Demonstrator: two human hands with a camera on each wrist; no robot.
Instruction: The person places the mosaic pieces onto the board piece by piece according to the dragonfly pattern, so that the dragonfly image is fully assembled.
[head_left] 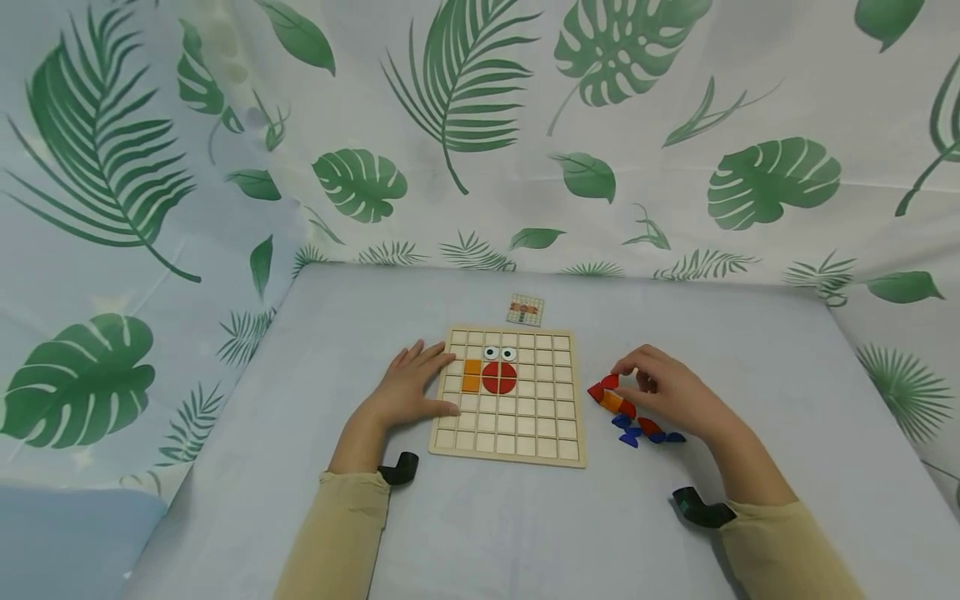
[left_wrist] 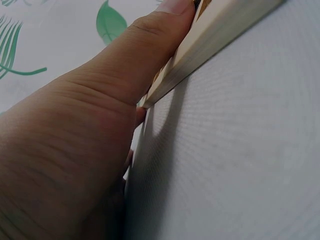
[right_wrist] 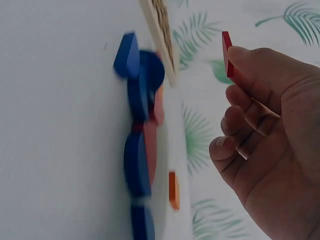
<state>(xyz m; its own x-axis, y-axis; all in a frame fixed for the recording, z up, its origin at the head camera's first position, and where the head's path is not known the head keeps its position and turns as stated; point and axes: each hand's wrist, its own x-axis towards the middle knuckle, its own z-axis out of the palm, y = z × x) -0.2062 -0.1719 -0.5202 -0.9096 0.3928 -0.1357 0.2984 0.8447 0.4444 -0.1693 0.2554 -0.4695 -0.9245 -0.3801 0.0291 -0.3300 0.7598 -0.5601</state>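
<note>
A square wooden grid board (head_left: 538, 427) lies on the table. On it are two orange squares (head_left: 471, 376), a red circle (head_left: 498, 378) made of quarter pieces, and two white eye pieces (head_left: 491, 353). My left hand (head_left: 408, 387) rests at the board's left edge, fingers spread, its thumb (left_wrist: 145, 45) along the rim. Between thumb and fingertip, my right hand (head_left: 675, 396) pinches a thin red tile (right_wrist: 227, 56), raised off the table in the right wrist view. Right of the board, loose red and orange tiles (head_left: 612, 401) and several blue tiles (head_left: 629, 437) lie near that hand.
A small pattern card (head_left: 525, 309) lies just behind the board. The white table (head_left: 480, 533) meets a leaf-printed curtain (head_left: 480, 200) at the back and left. Black wrist mounts (head_left: 701, 508) sit at both sleeve cuffs.
</note>
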